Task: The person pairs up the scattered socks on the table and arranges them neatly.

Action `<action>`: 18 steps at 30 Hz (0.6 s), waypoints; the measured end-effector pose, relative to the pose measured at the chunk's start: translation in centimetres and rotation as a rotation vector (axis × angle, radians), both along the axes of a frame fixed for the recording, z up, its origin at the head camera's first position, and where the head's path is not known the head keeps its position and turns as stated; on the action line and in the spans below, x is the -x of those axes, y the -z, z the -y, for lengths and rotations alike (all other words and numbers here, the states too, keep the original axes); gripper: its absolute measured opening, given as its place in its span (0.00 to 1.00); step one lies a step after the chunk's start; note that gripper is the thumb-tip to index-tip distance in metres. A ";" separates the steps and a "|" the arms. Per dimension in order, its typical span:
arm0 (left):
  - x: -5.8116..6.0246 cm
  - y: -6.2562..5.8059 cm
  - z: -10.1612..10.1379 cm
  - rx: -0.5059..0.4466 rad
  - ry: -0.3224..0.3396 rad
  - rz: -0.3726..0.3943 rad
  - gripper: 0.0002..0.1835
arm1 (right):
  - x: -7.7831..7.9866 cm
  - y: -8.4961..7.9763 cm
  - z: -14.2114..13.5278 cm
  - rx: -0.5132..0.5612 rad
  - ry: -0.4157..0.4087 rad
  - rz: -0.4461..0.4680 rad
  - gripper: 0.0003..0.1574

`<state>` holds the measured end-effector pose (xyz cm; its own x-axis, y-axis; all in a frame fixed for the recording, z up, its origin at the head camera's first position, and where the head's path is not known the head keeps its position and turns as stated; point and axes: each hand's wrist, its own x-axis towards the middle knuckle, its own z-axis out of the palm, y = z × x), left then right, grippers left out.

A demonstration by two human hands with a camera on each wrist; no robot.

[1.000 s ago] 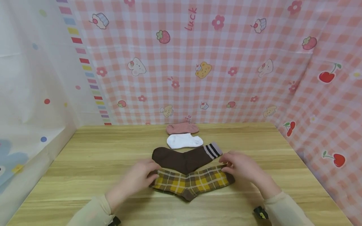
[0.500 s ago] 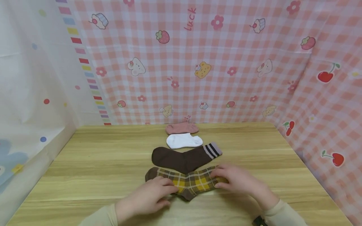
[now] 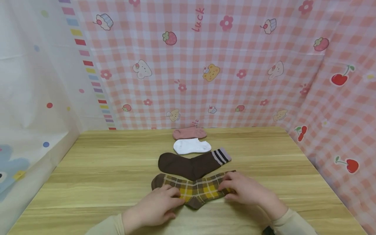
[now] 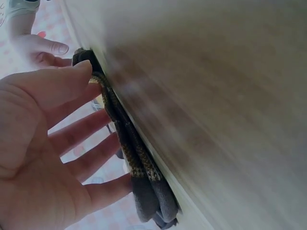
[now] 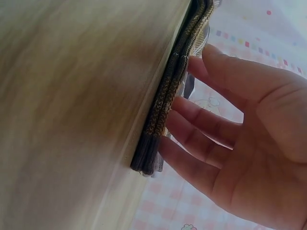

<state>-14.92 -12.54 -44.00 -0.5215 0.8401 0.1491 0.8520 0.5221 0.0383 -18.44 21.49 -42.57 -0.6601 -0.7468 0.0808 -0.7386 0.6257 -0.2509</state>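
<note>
A yellow-and-brown plaid sock lies flat near the front of the table, toe to the left and heel pointing toward me. Two layers show at its edge in the left wrist view, so this looks like a pair of plaid socks stacked together. My left hand touches the toe half with loosely spread fingers; in its wrist view the fingertips meet the fabric. On the cuff half rests my right hand, fingers lightly bent, with fingertips against the sock's top side. Neither hand curls around the fabric.
Behind the plaid pair lie a dark brown sock with a striped cuff, a white ankle sock and a pink sock, in a column. The wooden table ends at a pink checked cloth hung behind.
My left hand has moved from the toe end inward and toward me, uncovering the brown toe. The right hand has shifted slightly left and down along the cuff. The socks stay in place.
</note>
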 end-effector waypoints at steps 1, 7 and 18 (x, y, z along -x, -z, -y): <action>0.0 0.0 0.0 0.000 0.002 -0.001 0.23 | 0.0 0.0 0.0 0.001 0.001 0.000 0.15; 0.3 0.1 0.3 -0.028 0.038 0.019 0.21 | 0.0 0.2 -0.2 0.005 0.003 -0.002 0.15; 0.9 0.1 0.9 -0.044 0.118 0.034 0.21 | 0.1 0.4 -0.6 0.035 0.003 0.008 0.15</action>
<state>-15.85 -13.44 -44.12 -0.4250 0.8889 0.1709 0.9052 0.4158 0.0885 -18.53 22.04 -43.01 -0.6632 -0.7415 0.1017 -0.7345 0.6187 -0.2787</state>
